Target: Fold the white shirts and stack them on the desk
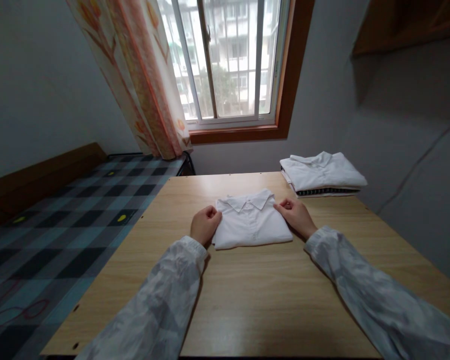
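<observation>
A white collared shirt (252, 222), folded into a neat rectangle, lies on the wooden table with its collar toward the window. My left hand (205, 223) is closed at the shirt's left edge, thumb and fingers pinching the cloth near the collar. On the opposite side, my right hand (295, 216) pinches the right edge just below the collar. The shirt's front placket faces up between the two hands, and its lower edge rests flat on the tabletop.
A stack of folded clothes (322, 172), white on top with a dark layer beneath, sits at the table's (281, 305) far right corner. Left of the table is a bed with a checked sheet (82, 240). A curtain (142, 90) hangs by the window; a shelf (408, 30) juts out upper right.
</observation>
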The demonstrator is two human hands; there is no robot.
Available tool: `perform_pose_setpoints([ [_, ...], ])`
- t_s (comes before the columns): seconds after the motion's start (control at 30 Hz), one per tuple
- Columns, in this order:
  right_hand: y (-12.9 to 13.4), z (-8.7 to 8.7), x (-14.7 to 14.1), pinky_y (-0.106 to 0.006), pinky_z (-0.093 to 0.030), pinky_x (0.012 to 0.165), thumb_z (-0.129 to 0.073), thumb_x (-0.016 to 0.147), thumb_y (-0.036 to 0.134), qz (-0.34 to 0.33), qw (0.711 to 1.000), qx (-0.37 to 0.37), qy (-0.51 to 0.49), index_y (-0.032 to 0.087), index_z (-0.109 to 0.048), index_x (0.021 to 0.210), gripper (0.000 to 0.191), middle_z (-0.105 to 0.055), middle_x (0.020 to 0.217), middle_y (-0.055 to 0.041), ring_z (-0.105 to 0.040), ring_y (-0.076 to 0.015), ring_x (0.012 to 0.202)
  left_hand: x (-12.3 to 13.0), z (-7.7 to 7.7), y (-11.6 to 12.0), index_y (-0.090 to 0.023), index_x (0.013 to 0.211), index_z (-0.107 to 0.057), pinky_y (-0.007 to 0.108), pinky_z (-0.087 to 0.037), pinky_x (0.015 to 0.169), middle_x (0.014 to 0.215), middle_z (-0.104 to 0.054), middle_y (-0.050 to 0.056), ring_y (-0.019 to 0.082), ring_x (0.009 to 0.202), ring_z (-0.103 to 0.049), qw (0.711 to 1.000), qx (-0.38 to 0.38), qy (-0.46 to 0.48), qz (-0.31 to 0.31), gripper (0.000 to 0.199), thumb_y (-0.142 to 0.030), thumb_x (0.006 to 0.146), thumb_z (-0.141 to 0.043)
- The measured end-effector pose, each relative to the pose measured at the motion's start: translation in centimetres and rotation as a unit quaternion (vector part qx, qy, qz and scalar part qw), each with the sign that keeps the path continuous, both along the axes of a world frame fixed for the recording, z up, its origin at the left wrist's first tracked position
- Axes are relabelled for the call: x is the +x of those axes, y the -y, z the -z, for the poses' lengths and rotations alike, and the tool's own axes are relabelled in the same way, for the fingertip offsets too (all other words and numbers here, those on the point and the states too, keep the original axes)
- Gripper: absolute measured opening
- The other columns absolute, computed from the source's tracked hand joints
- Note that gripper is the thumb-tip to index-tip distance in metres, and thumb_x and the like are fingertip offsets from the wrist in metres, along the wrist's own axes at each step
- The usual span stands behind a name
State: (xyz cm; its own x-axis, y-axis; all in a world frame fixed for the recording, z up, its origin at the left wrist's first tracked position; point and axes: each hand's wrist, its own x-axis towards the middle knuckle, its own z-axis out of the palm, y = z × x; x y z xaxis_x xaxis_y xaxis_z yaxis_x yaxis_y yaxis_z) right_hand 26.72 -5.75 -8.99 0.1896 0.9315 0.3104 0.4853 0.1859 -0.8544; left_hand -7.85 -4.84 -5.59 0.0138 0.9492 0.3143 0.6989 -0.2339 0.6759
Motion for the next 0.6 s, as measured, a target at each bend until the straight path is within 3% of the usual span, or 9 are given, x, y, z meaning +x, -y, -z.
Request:
perform_pose_setpoints([
  [0.13, 0.5, -0.7, -0.3, -0.039, -0.051, 0.067, -0.071, 0.092, 0.056, 0.058, 0.993, 0.05, 0.094, 0.027, -0.062, 0.079, 0.033, -0.07, 0.072, -0.0055, -0.064, -0.0257, 0.068, 0.8, -1.7, 0.9, -0.023, 0.079, -0.063, 0.036, -0.049, 0.087, 0.087, -0.068, 0.005, 0.024, 0.088, -0.066, 0.993, 0.092, -0.066, -0.045, 0.019, -0.036, 0.091, -0.068],
  [0.2, 1.1, -1.6, -0.8, -0.045, -0.057, 0.083, -0.066, 0.097, 0.047, 0.047, 0.983, 0.12, 0.133, 0.026, -0.067, 0.092, 0.022, -0.076, 0.092, -0.0103, -0.07, -0.0305, 0.089, 1.4, -2.6, 1.3, -0.022, 0.099, -0.07, 0.043, -0.049, 0.107, 0.117, -0.072, 0.012, 0.029, 0.114, -0.068, 0.984, 0.158, -0.079, 0.015, 0.017, -0.039, 0.095, -0.068],
  [0.3, 2.0, -2.8, -1.8, -0.053, -0.05, 0.117, -0.059, 0.103, 0.038, -0.058, 0.957, 0.203, 0.2, 0.024, -0.072, 0.121, 0.027, -0.073, 0.135, -0.0151, -0.065, -0.0346, 0.131, 2.2, -2.8, 1.5, -0.022, 0.141, -0.065, 0.049, -0.034, 0.13, 0.162, -0.057, 0.016, 0.034, 0.151, -0.051, 0.961, 0.179, -0.125, 0.168, 0.047, -0.047, 0.101, -0.066],
  [0.37, 2.3, -2.8, -2.2, -0.055, -0.04, 0.129, -0.057, 0.105, 0.039, -0.148, 0.938, 0.189, 0.249, 0.025, -0.068, 0.142, 0.041, -0.064, 0.156, -0.0128, -0.056, -0.0335, 0.148, 2.5, -2.1, 1.2, -0.021, 0.156, -0.056, 0.051, -0.027, 0.135, 0.172, -0.048, 0.016, 0.033, 0.161, -0.042, 0.946, 0.136, -0.17, 0.241, 0.062, -0.053, 0.104, -0.062],
  [0.47, 1.8, -1.5, -1.7, -0.055, -0.034, 0.135, -0.051, 0.11, 0.049, -0.222, 0.921, 0.11, 0.301, 0.024, -0.053, 0.164, 0.06, -0.049, 0.173, -0.0115, -0.044, -0.0315, 0.161, 2.3, -0.5, 0.5, -0.022, 0.164, -0.051, 0.052, -0.025, 0.137, 0.174, -0.047, 0.015, 0.032, 0.164, -0.04, 0.942, 0.062, -0.211, 0.254, 0.068, -0.06, 0.108, -0.052],
  [0.6, 0.3, 0.7, 0.5, -0.057, -0.031, 0.135, -0.045, 0.11, 0.062, -0.151, 0.929, 0.014, 0.339, 0.019, -0.043, 0.172, 0.076, -0.039, 0.178, -0.016, -0.037, -0.0345, 0.165, 1.6, 0.7, 0.1, -0.024, 0.167, -0.048, 0.053, -0.023, 0.136, 0.178, -0.041, 0.013, 0.035, 0.167, -0.035, 0.955, 0.028, -0.232, 0.182, 0.074, -0.068, 0.107, -0.048],
])
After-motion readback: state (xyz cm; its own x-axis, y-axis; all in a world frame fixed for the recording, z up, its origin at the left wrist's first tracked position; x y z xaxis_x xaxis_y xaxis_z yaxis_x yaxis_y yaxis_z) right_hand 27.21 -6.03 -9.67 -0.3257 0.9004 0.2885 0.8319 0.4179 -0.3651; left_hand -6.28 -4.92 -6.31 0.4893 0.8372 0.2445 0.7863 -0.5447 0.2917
